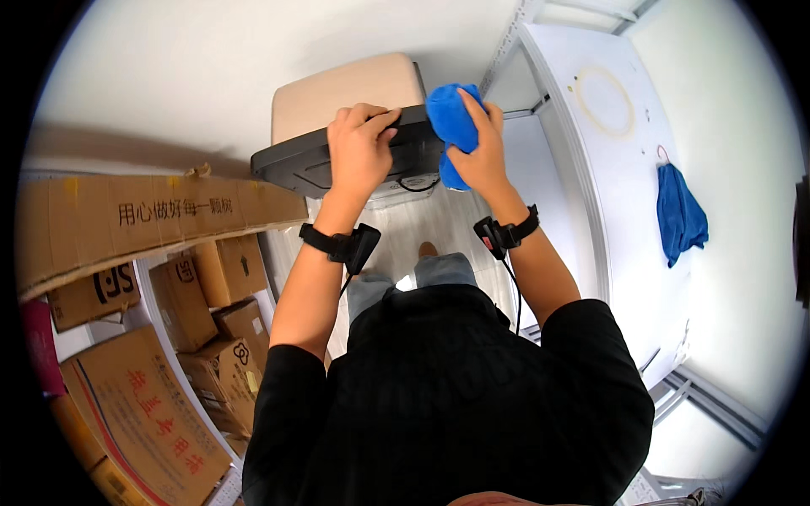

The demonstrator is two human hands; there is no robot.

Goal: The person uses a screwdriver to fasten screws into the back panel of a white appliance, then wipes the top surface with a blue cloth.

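Note:
My left hand [359, 152] is closed over the top edge of a long black panel [291, 169], which looks like a monitor or screen casing. My right hand [483, 156] grips a bunched blue cloth [452, 118] against the right end of that panel, fingers wrapped around it. The cloth hides the panel's right corner. A dark cable [419, 187] curves below the panel. Just behind it stands a beige block-shaped thing [346, 91] with rounded corners; I cannot make out its kind.
Shelves on the left hold several cardboard boxes [148, 413], and a long brown carton [160, 211] juts out above them. To the right, a white board [616, 185] stands in a metal frame, with another blue cloth [680, 215] hanging from it. Pale wood-look floor [392, 240] shows below.

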